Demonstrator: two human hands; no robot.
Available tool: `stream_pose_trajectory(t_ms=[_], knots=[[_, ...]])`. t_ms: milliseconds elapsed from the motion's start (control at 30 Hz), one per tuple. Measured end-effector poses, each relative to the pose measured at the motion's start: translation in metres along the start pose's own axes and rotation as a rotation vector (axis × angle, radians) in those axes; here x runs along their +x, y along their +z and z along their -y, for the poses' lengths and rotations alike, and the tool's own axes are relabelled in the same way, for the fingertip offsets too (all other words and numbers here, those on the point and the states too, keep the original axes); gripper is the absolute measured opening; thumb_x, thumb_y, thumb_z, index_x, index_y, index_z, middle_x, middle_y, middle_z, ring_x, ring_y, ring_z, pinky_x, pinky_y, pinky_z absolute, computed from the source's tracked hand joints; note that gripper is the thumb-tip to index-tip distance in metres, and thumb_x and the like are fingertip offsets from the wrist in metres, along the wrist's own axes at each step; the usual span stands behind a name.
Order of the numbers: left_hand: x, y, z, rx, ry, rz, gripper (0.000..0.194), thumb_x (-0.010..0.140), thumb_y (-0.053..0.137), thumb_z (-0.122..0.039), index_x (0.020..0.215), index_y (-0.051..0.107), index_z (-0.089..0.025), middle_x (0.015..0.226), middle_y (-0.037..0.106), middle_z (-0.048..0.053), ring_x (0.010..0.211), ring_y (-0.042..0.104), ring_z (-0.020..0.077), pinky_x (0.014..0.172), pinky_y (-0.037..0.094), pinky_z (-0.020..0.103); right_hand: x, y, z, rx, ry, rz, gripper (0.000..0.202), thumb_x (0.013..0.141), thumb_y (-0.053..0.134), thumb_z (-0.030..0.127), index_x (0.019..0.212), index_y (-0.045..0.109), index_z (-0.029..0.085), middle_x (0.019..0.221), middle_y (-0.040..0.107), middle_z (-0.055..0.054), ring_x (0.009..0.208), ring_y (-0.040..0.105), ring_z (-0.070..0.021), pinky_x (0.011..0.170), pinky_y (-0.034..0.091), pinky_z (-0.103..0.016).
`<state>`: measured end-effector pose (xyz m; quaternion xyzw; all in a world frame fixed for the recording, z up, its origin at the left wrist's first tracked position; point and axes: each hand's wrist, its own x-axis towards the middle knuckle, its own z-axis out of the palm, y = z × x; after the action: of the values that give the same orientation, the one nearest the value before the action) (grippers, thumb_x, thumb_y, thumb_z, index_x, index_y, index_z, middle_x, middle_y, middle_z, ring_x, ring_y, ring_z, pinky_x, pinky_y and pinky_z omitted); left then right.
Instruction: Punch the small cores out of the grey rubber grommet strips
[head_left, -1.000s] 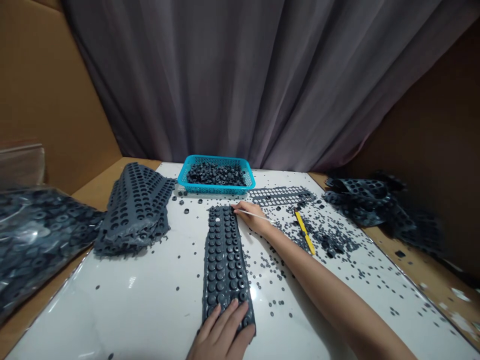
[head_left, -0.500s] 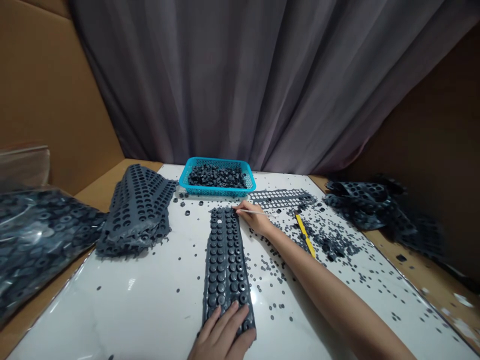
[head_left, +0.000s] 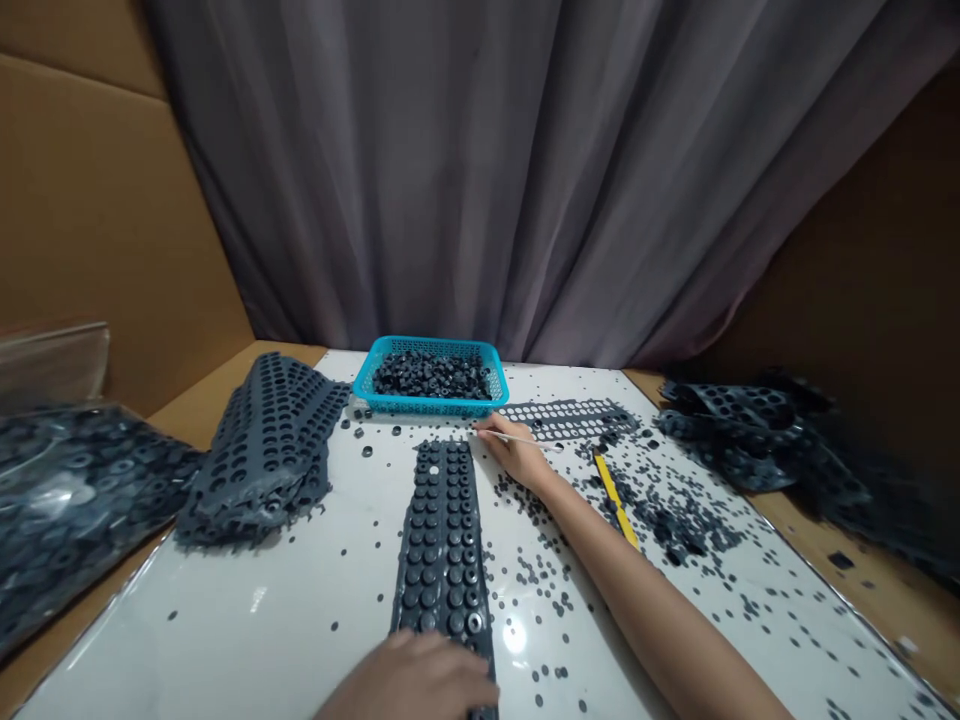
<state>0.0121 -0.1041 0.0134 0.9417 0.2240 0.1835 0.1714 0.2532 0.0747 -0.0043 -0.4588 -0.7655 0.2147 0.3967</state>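
A dark grey moulded rubber sheet (head_left: 442, 540) with rows of round knobs lies lengthwise before me, one pale hole near its far end. My left hand (head_left: 420, 680) is over the sheet's near end, smeared by motion; how its fingers lie is unclear. Past the far right corner, my right hand (head_left: 514, 450) is closed in a pinch on a thin pale stick (head_left: 525, 440). The stick's tip is close to the fingertips and apart from the sheet. Small dark discs (head_left: 551, 590) are scattered to the right of the sheet.
A blue basket (head_left: 431, 406) of small black parts stands at the back. At left are stacked perforated sheets (head_left: 259, 440) and a clear bag of parts (head_left: 82, 500). A flat punched sheet (head_left: 570, 418), a yellow cutter (head_left: 615, 497) and scrap sheets (head_left: 739, 410) lie right.
My right hand has drawn slightly away from the sheet's far corner with the stick. My left hand has slid back toward me and left, its fingers no longer spread flat. The view has tilted up.
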Motion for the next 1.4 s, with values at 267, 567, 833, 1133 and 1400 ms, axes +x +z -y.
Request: stream_pose_trajectory(t_ms=[267, 567, 833, 1133, 1400], knots=[[0.105, -0.034, 0.113, -0.051, -0.535, -0.353, 0.013, 0.080, 0.056, -0.019, 0.089, 0.065, -0.019, 0.093, 0.065, 0.005, 0.095, 0.058, 0.0243, 0.085, 0.046, 0.037, -0.012, 0.006, 0.009, 0.339, 0.163, 0.057, 0.015, 0.081, 0.061, 0.035, 0.080, 0.062, 0.020, 0.098, 0.072, -0.008, 0.093, 0.067, -0.0227, 0.080, 0.052, -0.036], [0.115, -0.014, 0.150, -0.050, -0.505, -0.296, 0.013, 0.079, 0.060, -0.025, 0.087, 0.069, -0.022, 0.090, 0.061, 0.003, 0.095, 0.054, 0.0247, 0.082, 0.042, 0.034, -0.015, 0.008, 0.008, 0.285, 0.110, 0.084, 0.020, 0.084, 0.061, 0.041, 0.084, 0.066, 0.022, 0.092, 0.074, -0.007, 0.086, 0.069, -0.0238, 0.076, 0.054, -0.037], [0.116, -0.012, 0.154, -0.058, -0.516, -0.270, 0.012, 0.081, 0.060, -0.026, 0.087, 0.070, -0.024, 0.089, 0.060, 0.003, 0.094, 0.053, 0.0247, 0.080, 0.042, 0.034, -0.017, 0.007, 0.010, 0.170, 0.001, 0.124, 0.023, 0.089, 0.054, 0.043, 0.088, 0.065, 0.022, 0.098, 0.072, -0.008, 0.091, 0.068, -0.0251, 0.078, 0.054, -0.036], [0.116, -0.010, 0.153, -0.050, -0.537, -0.283, 0.010, 0.079, 0.061, -0.025, 0.085, 0.070, -0.025, 0.089, 0.060, 0.002, 0.092, 0.054, 0.0243, 0.082, 0.041, 0.034, -0.012, 0.011, 0.005, -0.110, -0.189, 0.170, 0.025, 0.094, 0.042, 0.035, 0.089, 0.063, 0.023, 0.103, 0.069, -0.008, 0.094, 0.063, -0.0229, 0.082, 0.050, -0.036], [0.115, -0.011, 0.153, -0.080, -0.522, -0.323, 0.010, 0.077, 0.062, -0.024, 0.085, 0.067, -0.023, 0.086, 0.060, 0.002, 0.090, 0.054, 0.0250, 0.079, 0.042, 0.034, -0.009, 0.004, 0.006, -0.078, -0.004, -0.045, 0.014, 0.091, 0.049, 0.031, 0.087, 0.060, 0.023, 0.102, 0.070, -0.010, 0.095, 0.064, -0.0251, 0.081, 0.050, -0.039]])
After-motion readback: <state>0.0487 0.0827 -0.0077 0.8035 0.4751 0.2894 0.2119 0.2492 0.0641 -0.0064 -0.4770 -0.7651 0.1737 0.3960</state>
